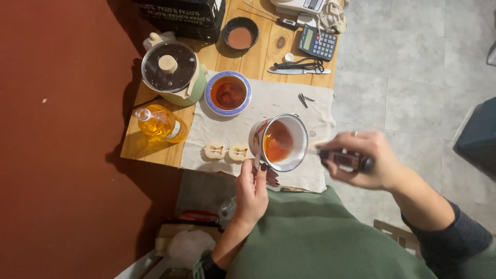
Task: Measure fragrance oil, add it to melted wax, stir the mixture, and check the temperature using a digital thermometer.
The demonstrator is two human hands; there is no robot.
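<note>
The white mug of amber liquid, in the middle of the frame, is gripped by the left hand. A dark thermometer is clenched in the right hand. Two small moulds, lower left, are already filled, though liquid is left in the mug

Green top across the front, dark grey long sleeves pushed up the forearms. Left hand has dark painted nails, right hand wears a ring.
</note>
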